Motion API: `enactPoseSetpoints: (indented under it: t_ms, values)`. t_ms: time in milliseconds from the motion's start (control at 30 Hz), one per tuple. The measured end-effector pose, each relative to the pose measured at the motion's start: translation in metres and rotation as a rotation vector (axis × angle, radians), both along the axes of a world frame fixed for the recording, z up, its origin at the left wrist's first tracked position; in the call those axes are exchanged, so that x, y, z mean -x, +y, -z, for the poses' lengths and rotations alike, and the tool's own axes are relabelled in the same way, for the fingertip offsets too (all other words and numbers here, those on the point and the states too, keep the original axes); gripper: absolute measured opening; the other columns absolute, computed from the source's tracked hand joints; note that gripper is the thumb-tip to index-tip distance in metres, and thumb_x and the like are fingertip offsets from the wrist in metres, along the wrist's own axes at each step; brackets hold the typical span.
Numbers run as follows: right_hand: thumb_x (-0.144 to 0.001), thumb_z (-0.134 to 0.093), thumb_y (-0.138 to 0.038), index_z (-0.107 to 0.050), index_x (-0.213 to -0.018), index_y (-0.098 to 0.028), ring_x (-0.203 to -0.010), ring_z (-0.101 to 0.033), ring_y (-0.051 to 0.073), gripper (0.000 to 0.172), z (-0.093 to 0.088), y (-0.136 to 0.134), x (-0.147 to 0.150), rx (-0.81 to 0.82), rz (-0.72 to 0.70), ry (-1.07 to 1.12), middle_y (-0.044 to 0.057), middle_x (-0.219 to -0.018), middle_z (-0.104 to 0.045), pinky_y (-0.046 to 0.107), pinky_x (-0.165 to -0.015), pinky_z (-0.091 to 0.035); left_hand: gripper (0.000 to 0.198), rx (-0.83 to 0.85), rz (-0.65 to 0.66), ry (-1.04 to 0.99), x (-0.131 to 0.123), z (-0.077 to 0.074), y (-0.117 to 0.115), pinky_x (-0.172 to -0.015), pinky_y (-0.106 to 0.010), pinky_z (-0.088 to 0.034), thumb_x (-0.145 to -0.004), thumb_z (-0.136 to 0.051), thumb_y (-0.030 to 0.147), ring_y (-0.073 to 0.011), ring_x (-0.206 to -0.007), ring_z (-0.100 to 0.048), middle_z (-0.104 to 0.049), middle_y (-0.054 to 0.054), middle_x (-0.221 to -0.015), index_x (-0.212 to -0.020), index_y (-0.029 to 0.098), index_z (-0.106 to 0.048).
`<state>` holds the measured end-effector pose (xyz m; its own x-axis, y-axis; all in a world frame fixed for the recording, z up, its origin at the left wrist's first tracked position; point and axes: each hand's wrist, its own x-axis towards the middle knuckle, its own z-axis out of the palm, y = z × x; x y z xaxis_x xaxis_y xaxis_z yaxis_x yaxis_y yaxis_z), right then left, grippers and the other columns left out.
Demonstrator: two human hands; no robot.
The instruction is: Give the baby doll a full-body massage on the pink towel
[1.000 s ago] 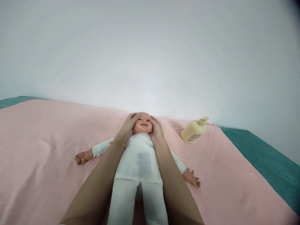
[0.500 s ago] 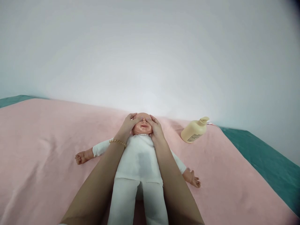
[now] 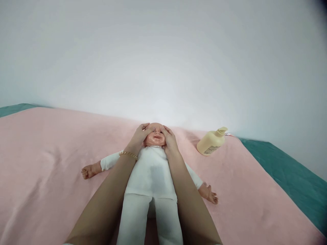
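Note:
A baby doll (image 3: pixel 150 177) in a white suit lies on its back on a pink blanket (image 3: pixel 46 170), arms spread, head pointing away from me. My left hand (image 3: pixel 138 137) cups the left side of the doll's head, thumb laid across its brow. My right hand (image 3: pixel 169 140) cups the other side, thumb also on the brow. Both hands press on the head with fingers curved around it. A gold bracelet (image 3: pixel 128 155) circles my left wrist.
A cream pump bottle (image 3: pixel 211 142) lies on its side on the blanket, right of the doll's head. A teal sheet (image 3: pixel 288 177) shows beyond the blanket's right edge and at the far left. A plain white wall rises behind.
My thumbs have slid from the doll's cheeks and temples inward over its eyes and brow. The doll and the bottle have stayed where they were.

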<state>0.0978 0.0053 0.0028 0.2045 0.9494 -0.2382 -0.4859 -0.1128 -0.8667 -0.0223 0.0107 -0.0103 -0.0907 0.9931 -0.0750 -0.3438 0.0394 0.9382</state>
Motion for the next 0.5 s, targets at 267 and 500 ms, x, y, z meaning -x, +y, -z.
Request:
enactPoseSetpoints:
  t_ms: [267, 500]
  values:
    - [-0.071, -0.067, -0.019, -0.061, -0.092, -0.019, -0.076, -0.068, 0.017, 0.022, 0.002, 0.003, 0.001, -0.026, 0.024, 0.071, 0.001, -0.083, -0.071, 0.030, -0.070, -0.058, 0.040, 0.014, 0.060, -0.175, -0.004, -0.013, -0.012, -0.087, -0.036, -0.052, -0.072, -0.076, 0.029, -0.0208, -0.095, -0.064, -0.065, -0.010, -0.108, -0.104, 0.017, -0.059]
    - [-0.071, -0.064, -0.017, -0.062, -0.092, -0.019, -0.077, -0.069, 0.020, 0.021, 0.005, 0.006, -0.002, -0.023, -0.013, 0.156, 0.002, -0.080, -0.071, 0.035, -0.076, -0.058, 0.030, 0.090, 0.059, -0.184, 0.000, -0.020, -0.013, -0.087, -0.034, -0.052, -0.075, -0.071, 0.021, -0.0199, -0.093, -0.064, -0.067, -0.009, -0.105, -0.103, 0.017, -0.063]
